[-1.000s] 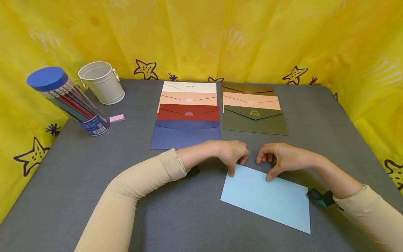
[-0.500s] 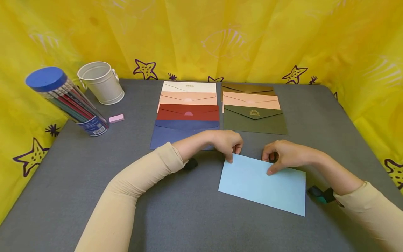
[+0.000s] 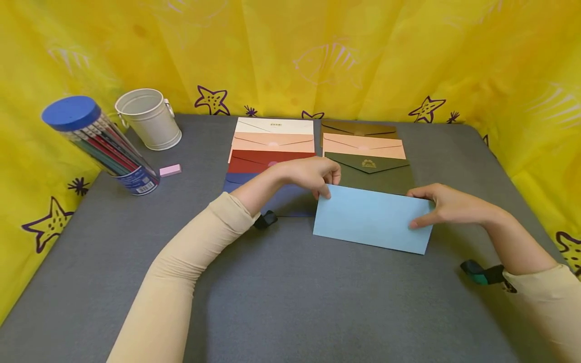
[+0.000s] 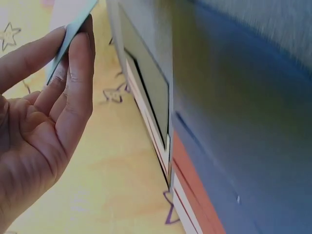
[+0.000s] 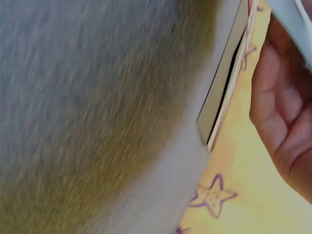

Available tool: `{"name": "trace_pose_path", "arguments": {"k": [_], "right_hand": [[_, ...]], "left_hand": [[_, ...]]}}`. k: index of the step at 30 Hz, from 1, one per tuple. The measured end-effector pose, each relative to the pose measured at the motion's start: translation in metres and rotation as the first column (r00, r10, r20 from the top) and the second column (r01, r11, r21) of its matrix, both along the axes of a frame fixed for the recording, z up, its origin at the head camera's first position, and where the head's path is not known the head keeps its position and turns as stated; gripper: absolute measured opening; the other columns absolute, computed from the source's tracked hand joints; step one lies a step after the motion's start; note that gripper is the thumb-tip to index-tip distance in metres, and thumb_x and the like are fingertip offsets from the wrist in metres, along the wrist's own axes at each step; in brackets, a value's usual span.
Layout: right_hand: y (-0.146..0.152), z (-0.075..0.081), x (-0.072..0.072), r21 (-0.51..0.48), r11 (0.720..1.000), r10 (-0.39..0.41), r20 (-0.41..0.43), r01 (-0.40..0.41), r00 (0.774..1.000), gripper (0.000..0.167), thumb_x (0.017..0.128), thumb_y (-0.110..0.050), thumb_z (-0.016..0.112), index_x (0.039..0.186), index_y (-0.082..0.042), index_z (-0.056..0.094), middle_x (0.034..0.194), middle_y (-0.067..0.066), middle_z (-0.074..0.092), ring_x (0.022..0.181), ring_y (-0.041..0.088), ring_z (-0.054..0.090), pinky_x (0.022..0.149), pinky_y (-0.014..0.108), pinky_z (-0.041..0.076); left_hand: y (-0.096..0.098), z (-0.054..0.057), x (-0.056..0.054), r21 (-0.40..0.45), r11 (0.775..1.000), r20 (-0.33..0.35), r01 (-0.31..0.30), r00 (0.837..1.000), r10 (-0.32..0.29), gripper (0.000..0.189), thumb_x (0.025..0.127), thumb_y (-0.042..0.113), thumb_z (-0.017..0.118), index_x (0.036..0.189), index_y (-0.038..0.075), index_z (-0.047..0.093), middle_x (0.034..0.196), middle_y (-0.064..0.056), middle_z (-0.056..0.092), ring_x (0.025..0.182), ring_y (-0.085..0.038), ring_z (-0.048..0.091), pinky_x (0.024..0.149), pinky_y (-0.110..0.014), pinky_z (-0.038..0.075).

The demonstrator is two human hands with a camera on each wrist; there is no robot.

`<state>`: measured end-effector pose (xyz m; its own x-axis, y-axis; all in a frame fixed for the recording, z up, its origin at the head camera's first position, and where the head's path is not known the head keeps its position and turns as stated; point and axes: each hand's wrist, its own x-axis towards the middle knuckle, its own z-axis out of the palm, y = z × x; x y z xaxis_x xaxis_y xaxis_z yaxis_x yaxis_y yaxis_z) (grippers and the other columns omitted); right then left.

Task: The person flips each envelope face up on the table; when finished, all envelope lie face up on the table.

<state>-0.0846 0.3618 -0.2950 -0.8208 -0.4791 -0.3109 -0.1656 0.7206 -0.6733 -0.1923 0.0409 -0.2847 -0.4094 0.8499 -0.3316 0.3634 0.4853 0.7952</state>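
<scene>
A plain light blue envelope (image 3: pixel 369 217) is held up over the grey table, overlapping the front of the dark green envelope (image 3: pixel 386 176) in the head view. My left hand (image 3: pixel 310 172) pinches its upper left corner between thumb and fingers. At its right end, my right hand (image 3: pixel 449 204) grips it with the thumb on the near face and the fingers behind. The left wrist view shows the light blue envelope (image 4: pixel 73 31) nearly edge-on between the fingers. Under my left forearm lie the blue envelope (image 3: pixel 290 201) and part of the red envelope (image 3: pixel 247 160).
Behind these, white (image 3: pixel 277 125) and peach (image 3: pixel 254 142) envelopes overlap on the left; brown (image 3: pixel 358 128) and peach (image 3: pixel 381 146) ones on the right. At the far left stand a pencil tub (image 3: pixel 113 146) with a blue lid and a white bucket (image 3: pixel 152 121), beside a pink eraser (image 3: pixel 170 170).
Both hands have moved away from me, carrying the light blue envelope toward the green one and levelling its tilt. My right hand has slid along its upper edge to the right end.
</scene>
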Motion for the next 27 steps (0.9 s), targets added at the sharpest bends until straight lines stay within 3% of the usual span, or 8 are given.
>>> {"name": "trace_pose_path", "arguments": {"k": [6,9,12,14,18,20,23,27], "right_hand": [[0.020,0.000,-0.004,-0.070,0.989,-0.122,0.070,0.127,0.990,0.035,0.087,-0.013,0.073,0.117,-0.003,0.058,0.094,-0.003,0.073,0.082,0.012,0.070,0.073,0.021,0.053],[0.027,-0.002,-0.006,-0.094,0.980,-0.170,0.072,0.177,0.983,0.027,0.090,-0.011,0.069,0.113,0.000,0.059,0.092,-0.003,0.075,0.085,0.016,0.071,0.077,0.023,0.054],[0.033,-0.004,-0.008,-0.120,0.971,-0.203,0.035,0.206,0.979,0.015,0.093,-0.011,0.066,0.099,0.001,0.061,0.086,0.000,0.074,0.080,0.021,0.069,0.075,0.026,0.055],[0.035,-0.005,-0.010,-0.163,0.959,-0.232,0.017,0.232,0.973,0.009,0.094,-0.008,0.063,0.097,0.000,0.063,0.084,0.000,0.074,0.079,0.023,0.070,0.074,0.029,0.057],[0.039,-0.007,-0.013,-0.266,0.927,-0.276,-0.004,0.265,0.961,0.003,0.094,-0.001,0.061,0.092,-0.002,0.063,0.081,-0.003,0.075,0.075,0.022,0.072,0.071,0.032,0.060],[0.040,-0.008,-0.014,-0.309,0.913,-0.283,-0.010,0.266,0.959,0.008,0.094,0.002,0.060,0.091,-0.005,0.063,0.081,-0.004,0.075,0.074,0.020,0.073,0.071,0.032,0.061],[0.043,-0.009,-0.014,-0.390,0.880,-0.293,0.009,0.273,0.956,0.014,0.094,0.006,0.058,0.092,-0.007,0.065,0.082,-0.004,0.076,0.074,0.018,0.074,0.071,0.031,0.061],[0.045,-0.011,-0.014,-0.520,0.788,-0.342,0.076,0.330,0.937,0.022,0.092,0.011,0.057,0.095,-0.009,0.066,0.082,-0.002,0.075,0.074,0.015,0.074,0.070,0.028,0.060]], "left_hand": [[-0.011,0.005,-0.014,0.063,0.993,0.089,-0.104,0.991,0.098,0.022,0.089,-0.005,0.062,0.103,0.002,0.047,0.073,0.000,0.037,0.074,-0.015,0.048,0.076,-0.033,0.056],[-0.016,0.005,-0.021,0.091,0.984,0.109,-0.152,0.984,0.142,0.022,0.088,-0.005,0.063,0.102,0.003,0.047,0.071,0.001,0.036,0.075,-0.015,0.050,0.075,-0.033,0.055],[-0.019,0.005,-0.026,0.118,0.973,0.111,-0.197,0.976,0.185,0.022,0.088,-0.004,0.064,0.102,0.003,0.048,0.068,0.002,0.033,0.071,-0.018,0.050,0.077,-0.038,0.055],[-0.020,0.004,-0.029,0.140,0.963,0.108,-0.232,0.970,0.217,0.022,0.089,-0.001,0.065,0.104,0.003,0.049,0.068,0.002,0.043,0.071,-0.020,0.055,0.081,-0.043,0.056],[-0.023,0.001,-0.033,0.202,0.933,0.134,-0.299,0.952,0.276,0.027,0.090,0.006,0.067,0.112,0.003,0.052,0.077,0.000,0.057,0.076,-0.020,0.063,0.084,-0.040,0.058],[-0.024,-0.002,-0.036,0.235,0.917,0.165,-0.323,0.943,0.290,0.025,0.091,0.008,0.067,0.109,0.003,0.051,0.076,0.000,0.055,0.077,-0.018,0.064,0.083,-0.037,0.059],[-0.025,-0.005,-0.038,0.262,0.900,0.216,-0.348,0.930,0.297,0.018,0.091,0.008,0.067,0.097,0.003,0.050,0.075,0.000,0.055,0.075,-0.019,0.064,0.084,-0.040,0.059],[-0.025,-0.007,-0.038,0.286,0.879,0.231,-0.382,0.917,0.324,0.014,0.090,0.006,0.068,0.090,0.004,0.055,0.078,0.000,0.059,0.077,-0.018,0.064,0.091,-0.048,0.056]]}}
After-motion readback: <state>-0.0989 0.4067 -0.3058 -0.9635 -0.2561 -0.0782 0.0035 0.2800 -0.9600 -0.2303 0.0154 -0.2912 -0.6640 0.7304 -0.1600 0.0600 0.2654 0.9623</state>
